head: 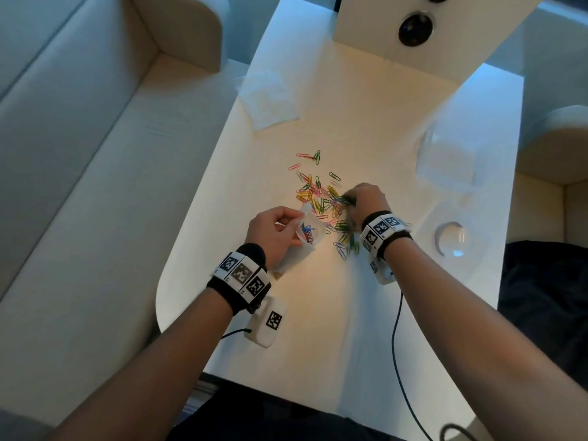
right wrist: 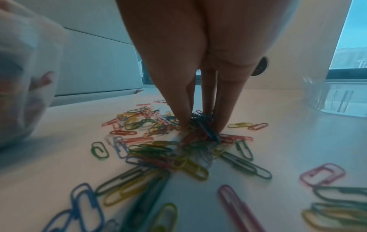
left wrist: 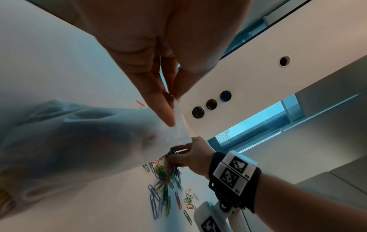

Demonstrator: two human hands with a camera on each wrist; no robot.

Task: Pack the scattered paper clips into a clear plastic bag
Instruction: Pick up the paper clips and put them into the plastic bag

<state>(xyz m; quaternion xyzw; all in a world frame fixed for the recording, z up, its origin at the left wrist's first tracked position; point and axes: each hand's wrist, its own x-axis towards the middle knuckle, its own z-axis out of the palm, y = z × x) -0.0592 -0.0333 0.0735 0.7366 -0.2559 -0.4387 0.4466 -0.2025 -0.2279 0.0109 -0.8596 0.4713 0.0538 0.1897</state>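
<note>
Coloured paper clips (head: 321,198) lie scattered in a loose heap at the middle of the white table (head: 318,313). My left hand (head: 276,230) pinches the rim of a small clear plastic bag (head: 307,235) and holds its mouth open beside the heap; several clips lie inside. In the left wrist view the bag (left wrist: 79,141) fills the lower left, pinched between thumb and fingers (left wrist: 164,113). My right hand (head: 364,198) reaches down into the heap, its fingertips (right wrist: 184,122) closed around a bunch of clips (right wrist: 200,125).
A clear plastic container (head: 445,160) stands at the right of the table, its round lid (head: 451,238) nearer me. A flat white bag or tissue (head: 270,100) lies at the far left. A white console with round sockets (head: 413,27) rises behind. A cable (head: 397,345) trails from my right wrist.
</note>
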